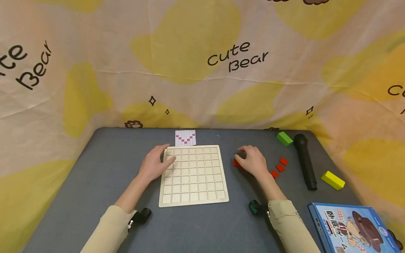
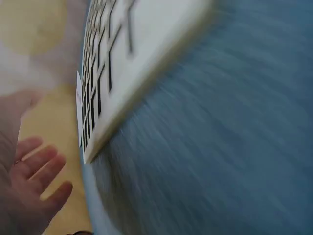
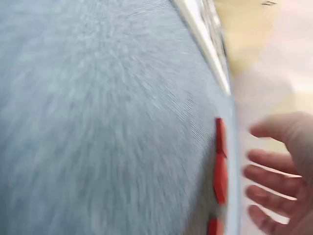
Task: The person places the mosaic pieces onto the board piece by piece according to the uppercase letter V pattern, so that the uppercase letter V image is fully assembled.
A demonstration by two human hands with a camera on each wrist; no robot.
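Note:
A pale square grid board [image 1: 193,179] lies on the grey table. At its upper left edge is my left hand [image 1: 155,162], thumb stretched over the grid; in the left wrist view its fingers [image 2: 46,169] are spread, holding nothing. To the right of the board, my right hand [image 1: 253,161] hovers low over red tiles [image 1: 236,163], partly hiding them. Its fingers [image 3: 271,180] are bent loosely and apart from the tiles [image 3: 220,178] in the right wrist view. Three more red tiles [image 1: 280,168] lie just right of that hand.
A small pattern card [image 1: 185,137] lies behind the board. Farther right are a green block [image 1: 284,139], a black microphone [image 1: 305,162] and a yellow block [image 1: 333,180]. A blue illustrated box [image 1: 351,228] occupies the front right corner. Printed cloth [image 1: 190,88] hangs behind the table.

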